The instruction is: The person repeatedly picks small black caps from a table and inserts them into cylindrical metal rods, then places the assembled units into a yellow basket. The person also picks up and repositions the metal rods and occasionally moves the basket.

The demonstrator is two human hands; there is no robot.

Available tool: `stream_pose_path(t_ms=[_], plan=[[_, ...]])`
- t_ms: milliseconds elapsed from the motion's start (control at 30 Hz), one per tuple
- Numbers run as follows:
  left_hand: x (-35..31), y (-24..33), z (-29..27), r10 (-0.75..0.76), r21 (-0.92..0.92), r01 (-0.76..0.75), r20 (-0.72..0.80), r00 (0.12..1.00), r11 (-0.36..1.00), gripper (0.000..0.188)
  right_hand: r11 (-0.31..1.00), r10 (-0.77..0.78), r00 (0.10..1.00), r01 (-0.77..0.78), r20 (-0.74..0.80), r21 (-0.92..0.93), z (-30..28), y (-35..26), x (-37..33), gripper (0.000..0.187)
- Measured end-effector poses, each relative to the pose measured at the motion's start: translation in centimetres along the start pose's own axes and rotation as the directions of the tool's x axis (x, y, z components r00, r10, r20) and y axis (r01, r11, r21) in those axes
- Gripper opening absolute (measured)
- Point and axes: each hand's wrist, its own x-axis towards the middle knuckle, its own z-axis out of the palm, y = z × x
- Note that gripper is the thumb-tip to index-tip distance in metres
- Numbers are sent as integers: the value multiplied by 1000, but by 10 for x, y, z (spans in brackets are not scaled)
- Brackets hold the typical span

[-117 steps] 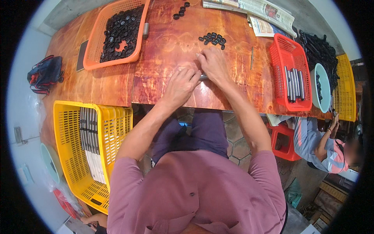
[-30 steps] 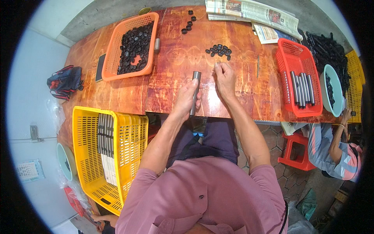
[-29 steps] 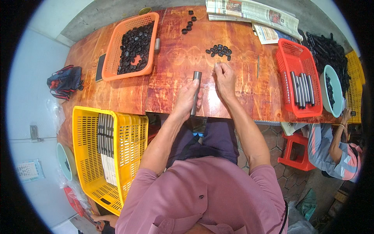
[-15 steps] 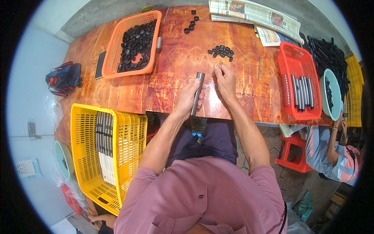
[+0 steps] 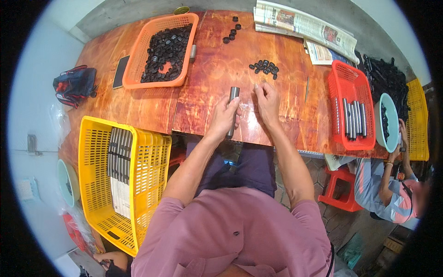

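Note:
My left hand (image 5: 224, 114) is wrapped round a dark grey metal tube (image 5: 235, 92), which stands nearly upright above the table's near edge. To its right, my right hand (image 5: 268, 105) is closed, thumb and forefinger pinched together at table height. Whatever may be between those fingertips is too small or hidden to make out. Just beyond the right hand lies a loose cluster of small black round caps (image 5: 264, 67). A short line of similar caps (image 5: 232, 32) sits farther back on the wooden table (image 5: 207, 64).
An orange basket (image 5: 131, 64) of black caps stands back left, beside a phone (image 5: 121, 72). A yellow crate (image 5: 106, 122) holding tubes is near left. On the right are a red basket (image 5: 339, 108) with tubes, a green basin (image 5: 382, 138), newspapers (image 5: 304, 23) and a co-worker (image 5: 383, 184).
The whole view has shifted slightly. My left hand still grips the tube, now tilted a little differently. My right hand stays pinched beside it, close to the caps.

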Motion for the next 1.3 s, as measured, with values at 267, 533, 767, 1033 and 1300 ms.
stream_pose_path(t_ms=[267,533,767,1033,1300], plan=[[-2,-7,3,270,237,-247,-70,960,940,31,894,175,945,-271,277,358,6,-40,-43,14],[-2,-12,4,471,492,-428,42,881,758,39,982,178,967,-186,180,29,3,-17,-39,19],[-1,-10,-3,126,-14,-126,37,991,992,40,959,-46,994,71,99,-275,-21,-24,-26,18],[1,-5,-16,15,-229,5,87,996,973,35,521,-481,830,529,282,-670,-44,-5,2,9],[2,-10,-17,59,-209,-41,78,995,977,35,676,-486,856,496,177,-545,-34,7,5,8]])
